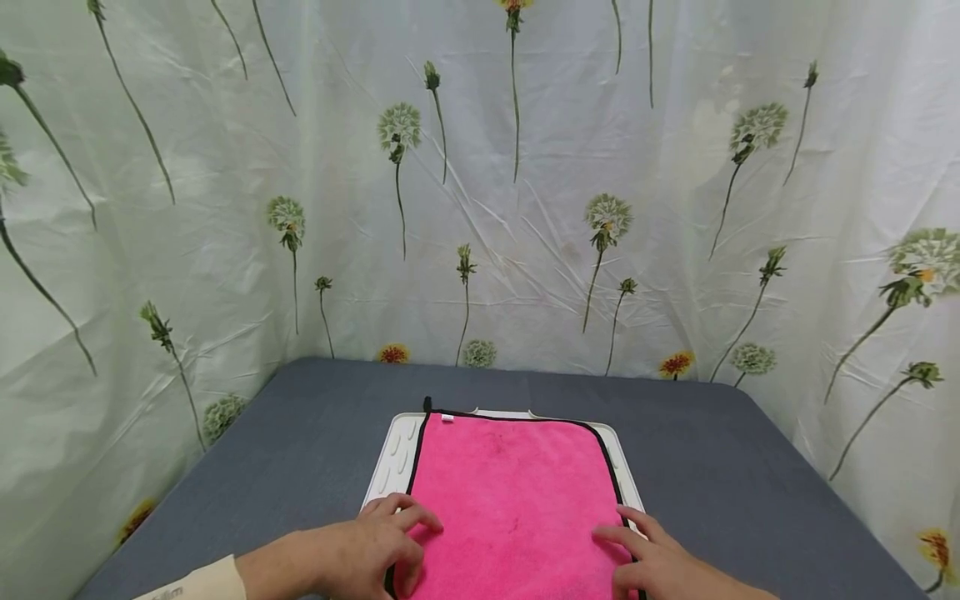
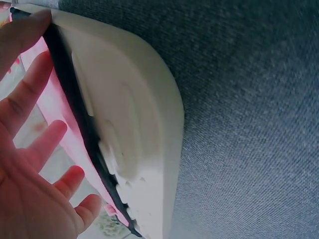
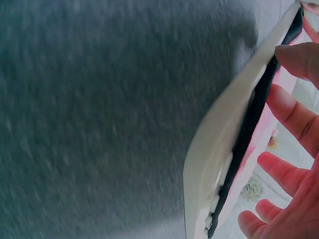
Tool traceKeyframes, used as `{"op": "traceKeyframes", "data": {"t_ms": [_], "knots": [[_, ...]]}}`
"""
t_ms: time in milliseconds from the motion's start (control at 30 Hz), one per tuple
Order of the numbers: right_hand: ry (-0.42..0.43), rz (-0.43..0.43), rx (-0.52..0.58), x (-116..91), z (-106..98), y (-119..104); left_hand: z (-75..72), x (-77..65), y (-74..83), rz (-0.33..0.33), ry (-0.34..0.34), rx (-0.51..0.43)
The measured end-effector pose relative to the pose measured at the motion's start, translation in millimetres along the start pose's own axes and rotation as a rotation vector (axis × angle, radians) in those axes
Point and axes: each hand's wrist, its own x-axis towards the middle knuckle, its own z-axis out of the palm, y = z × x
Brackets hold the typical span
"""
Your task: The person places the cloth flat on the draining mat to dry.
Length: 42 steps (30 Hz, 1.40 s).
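A pink cloth [image 1: 510,483] with black edging lies spread over a white tray [image 1: 398,450]. Its far left corner carries a black loop [image 1: 427,404] and a small white label [image 1: 447,418]. My left hand [image 1: 375,542] rests at the cloth's near left edge, fingers apart and slightly bent. In the left wrist view, the thumb [image 2: 32,27] lies on the black edging. On the opposite side, my right hand [image 1: 652,558] touches the near right edge with spread fingers. The right thumb [image 3: 299,59] meets the black edging in the right wrist view. The tray's near side is hidden.
The tray stands on a table with a dark grey cover [image 1: 300,442]. A pale curtain [image 1: 480,192] printed with dandelions hangs behind the table and along both sides. The tray's ribbed border [image 2: 134,114] shows beside the cloth.
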Motion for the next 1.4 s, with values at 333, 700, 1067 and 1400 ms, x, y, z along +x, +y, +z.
{"op": "traceKeyframes", "data": {"t_ms": [333, 700, 1067, 1400], "knots": [[-0.021, -0.019, -0.027, 2.6, 1.0, -1.7, 0.2, 3.4, -0.8, 0.054, -0.010, 0.036], [-0.009, -0.072, -0.019, 2.2, -1.9, -0.3, 0.3, 2.4, -2.6, 0.095, 0.012, 0.088], [0.023, -0.123, -0.047, 1.1, -2.8, -0.5, -1.1, -2.2, -2.1, 0.141, 0.019, 0.098], [-0.136, 0.006, 0.140, 8.4, -12.4, 3.7, -0.1, 0.0, -2.6, 0.055, 0.008, -0.008]]}}
